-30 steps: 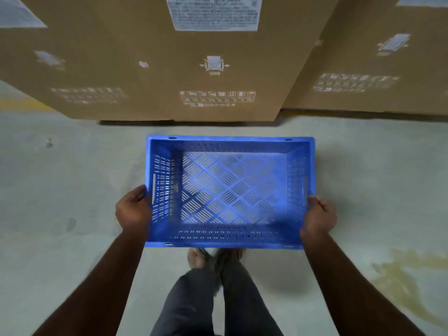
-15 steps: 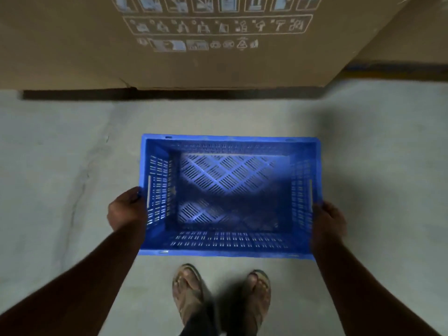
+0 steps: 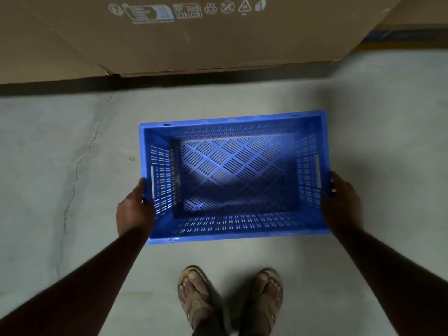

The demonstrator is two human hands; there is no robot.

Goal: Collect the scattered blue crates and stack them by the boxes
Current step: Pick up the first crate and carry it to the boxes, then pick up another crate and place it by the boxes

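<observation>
Seen from above, one blue crate (image 3: 232, 175) with slotted walls and floor, nothing in it, is gripped at its two short ends. The left hand (image 3: 134, 212) grips the left end, fingers curled around the wall near the handle slot. The right hand (image 3: 343, 202) holds the right end, fingers wrapped out of sight. The crate sits near the middle, just short of one large cardboard box (image 3: 194, 35) along the far side. Below, two sandalled feet (image 3: 230, 297) stand on a grey concrete floor (image 3: 48, 166), cracked on the left.
</observation>
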